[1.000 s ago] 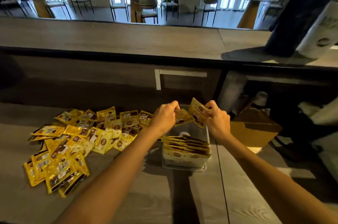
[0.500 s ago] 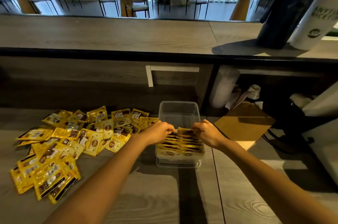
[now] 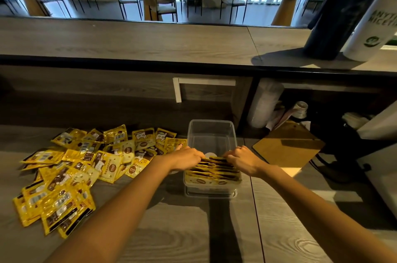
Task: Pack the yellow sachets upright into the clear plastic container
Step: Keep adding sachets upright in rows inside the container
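Sachets raised a second ago now lowered: left hand (image 3: 189, 157) and right hand (image 3: 242, 160) pinching the sachets (image 3: 211, 169) upright in the container (image 3: 211, 133), near end. Far half unfilled; pile (image 3: 86, 168) remaining at left.

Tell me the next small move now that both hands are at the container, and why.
Probably let go and send the left hand to the loose sachets for more. Both hands, the right hand too, pinch the packed row, which fills only the clear container's near half; the far half looks empty.
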`<state>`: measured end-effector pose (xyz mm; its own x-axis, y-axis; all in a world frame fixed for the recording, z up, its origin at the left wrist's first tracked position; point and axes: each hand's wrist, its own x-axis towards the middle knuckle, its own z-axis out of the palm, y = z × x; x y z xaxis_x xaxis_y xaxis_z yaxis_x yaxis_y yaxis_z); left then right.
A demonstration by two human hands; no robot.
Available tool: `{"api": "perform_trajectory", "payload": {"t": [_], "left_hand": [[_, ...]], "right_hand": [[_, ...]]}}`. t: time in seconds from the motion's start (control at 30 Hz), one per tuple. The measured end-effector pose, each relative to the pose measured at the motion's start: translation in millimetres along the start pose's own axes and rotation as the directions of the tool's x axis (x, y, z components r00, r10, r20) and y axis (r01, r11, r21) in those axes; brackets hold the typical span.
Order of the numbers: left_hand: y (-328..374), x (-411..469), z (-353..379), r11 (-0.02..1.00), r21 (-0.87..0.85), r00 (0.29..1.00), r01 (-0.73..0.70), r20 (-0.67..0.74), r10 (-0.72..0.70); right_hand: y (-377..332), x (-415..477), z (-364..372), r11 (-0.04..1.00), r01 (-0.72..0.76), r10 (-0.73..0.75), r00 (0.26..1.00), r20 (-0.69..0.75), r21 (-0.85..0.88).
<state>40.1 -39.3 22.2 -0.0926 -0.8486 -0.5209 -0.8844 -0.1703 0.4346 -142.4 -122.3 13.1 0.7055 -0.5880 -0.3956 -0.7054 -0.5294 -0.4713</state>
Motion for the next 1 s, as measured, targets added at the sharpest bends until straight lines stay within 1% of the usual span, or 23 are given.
{"api": "perform_trajectory", "payload": {"t": [0.1,0.17,0.23,0.33,0.4,0.43,0.5,0.57,0.63,0.7,0.73,0.8,0.87,0.93,1.0], "left_hand": [[1,-3,2,0.994,-0.106,0.999,-0.032,-0.039,0.028],[3,-4,2,0.988,-0.153,0.996,-0.028,-0.085,0.015],[3,-6,-1,0.987,-0.160,0.985,0.006,-0.168,-0.033],[-3,-11,-8,0.982,-0.187,0.945,0.005,-0.321,-0.066],[-9,-18,-14,0.978,-0.208,0.893,-0.003,-0.441,-0.091],[-13,-23,-17,0.974,-0.226,0.854,0.006,-0.506,-0.122],[-26,-33,-19,0.961,-0.273,0.750,0.041,-0.628,-0.210],[-48,-43,-14,0.934,-0.340,0.652,0.111,-0.684,-0.327],[-73,-52,-4,0.893,-0.397,0.593,0.211,-0.674,-0.440],[-95,-63,11,0.839,-0.438,0.572,0.323,-0.616,-0.542],[-104,-68,19,0.817,-0.435,0.574,0.379,-0.583,-0.576],[-121,-74,35,0.782,-0.402,0.594,0.476,-0.509,-0.623],[-135,-76,50,0.742,-0.404,0.612,0.536,-0.419,-0.670],[-145,-76,61,0.715,-0.426,0.636,0.555,-0.337,-0.694],[-152,-77,71,0.725,-0.380,0.669,0.575,-0.291,-0.684]], "right_hand": [[-3,-1,2,0.998,0.008,-0.008,1.000,0.002,-0.060],[-5,-1,2,0.996,0.018,-0.018,1.000,0.001,-0.086],[-8,0,0,0.998,0.026,-0.027,0.999,-0.027,-0.066],[-21,1,-4,0.998,0.054,-0.057,0.992,-0.115,-0.030],[-37,4,-6,0.996,0.077,-0.082,0.978,-0.190,-0.034],[-48,6,-5,0.994,0.096,-0.104,0.968,-0.228,-0.048],[-74,13,1,0.986,0.160,-0.168,0.938,-0.304,-0.053],[-103,22,14,0.965,0.253,-0.259,0.897,-0.358,-0.066],[-133,30,34,0.944,0.314,-0.330,0.885,-0.328,-0.104],[-155,38,58,0.933,0.328,-0.355,0.901,-0.250,-0.144],[-163,43,70,0.933,0.321,-0.350,0.916,-0.198,-0.164],[-173,54,91,0.937,0.280,-0.299,0.952,-0.065,-0.211],[-173,66,105,0.932,0.226,-0.208,0.974,0.094,-0.282],[-172,78,114,0.914,0.216,-0.153,0.968,0.199,-0.344],[-171,87,119,0.886,0.247,-0.154,0.955,0.252,-0.392]]}}
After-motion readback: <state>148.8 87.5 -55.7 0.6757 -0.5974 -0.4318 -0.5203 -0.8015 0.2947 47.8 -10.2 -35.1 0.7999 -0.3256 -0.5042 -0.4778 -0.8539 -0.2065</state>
